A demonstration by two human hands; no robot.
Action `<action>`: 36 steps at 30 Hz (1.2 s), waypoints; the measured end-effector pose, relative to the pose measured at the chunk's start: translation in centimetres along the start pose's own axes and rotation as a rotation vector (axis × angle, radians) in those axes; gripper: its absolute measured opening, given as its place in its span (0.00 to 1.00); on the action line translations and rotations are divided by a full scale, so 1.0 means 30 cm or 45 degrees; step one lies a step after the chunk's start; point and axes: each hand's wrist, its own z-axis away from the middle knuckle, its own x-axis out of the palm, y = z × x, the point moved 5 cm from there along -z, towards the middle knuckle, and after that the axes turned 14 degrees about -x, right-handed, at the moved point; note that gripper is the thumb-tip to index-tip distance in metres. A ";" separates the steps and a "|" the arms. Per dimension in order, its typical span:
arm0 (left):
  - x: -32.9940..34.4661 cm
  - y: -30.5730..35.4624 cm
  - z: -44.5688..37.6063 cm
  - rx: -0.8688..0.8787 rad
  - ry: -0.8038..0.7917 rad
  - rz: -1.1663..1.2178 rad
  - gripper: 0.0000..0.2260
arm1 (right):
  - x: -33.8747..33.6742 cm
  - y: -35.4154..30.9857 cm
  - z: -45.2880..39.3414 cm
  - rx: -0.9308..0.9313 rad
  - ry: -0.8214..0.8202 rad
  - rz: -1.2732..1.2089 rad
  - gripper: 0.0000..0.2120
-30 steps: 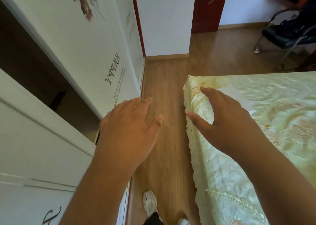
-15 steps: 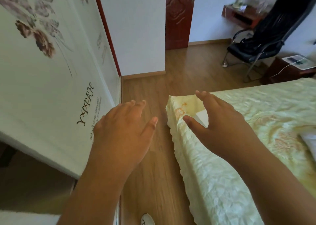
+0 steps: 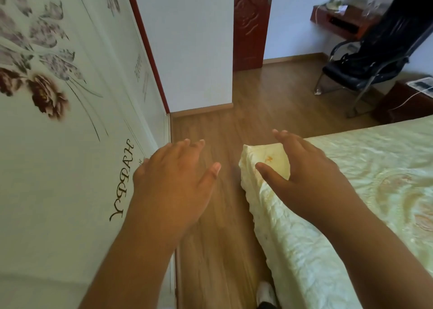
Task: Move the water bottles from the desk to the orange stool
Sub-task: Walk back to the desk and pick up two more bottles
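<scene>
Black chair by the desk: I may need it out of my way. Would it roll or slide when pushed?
The black chair shows a bent metal sled frame, no wheels visible, so it would probably slide on the wooden floor. Its tall back suggests pushing low.

A home bedroom — bed (image 3: 351, 191), flowered wardrobe (image 3: 58, 121), wooden door (image 3: 250, 22).

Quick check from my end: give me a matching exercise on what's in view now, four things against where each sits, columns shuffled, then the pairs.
Things:
1. left hand
2. right hand
3. black chair
4. red door

Places:
A. top right, near the desk
B. over the bed corner
C. over the floor, beside the wardrobe
D. far end of the room, centre

Pairs: 1-C, 2-B, 3-A, 4-D
</scene>
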 end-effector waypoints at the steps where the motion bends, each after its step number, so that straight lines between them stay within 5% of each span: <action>1: 0.007 -0.002 -0.043 -0.019 -0.014 -0.012 0.29 | 0.009 0.008 -0.048 -0.006 -0.001 -0.003 0.36; 23: 0.028 0.212 -0.852 -0.343 0.059 -0.049 0.29 | 0.050 0.252 -1.065 -0.324 -0.190 -0.091 0.37; 36: 0.106 0.264 -1.367 -0.176 -0.023 0.005 0.30 | 0.127 0.348 -1.445 -0.154 -0.163 0.002 0.36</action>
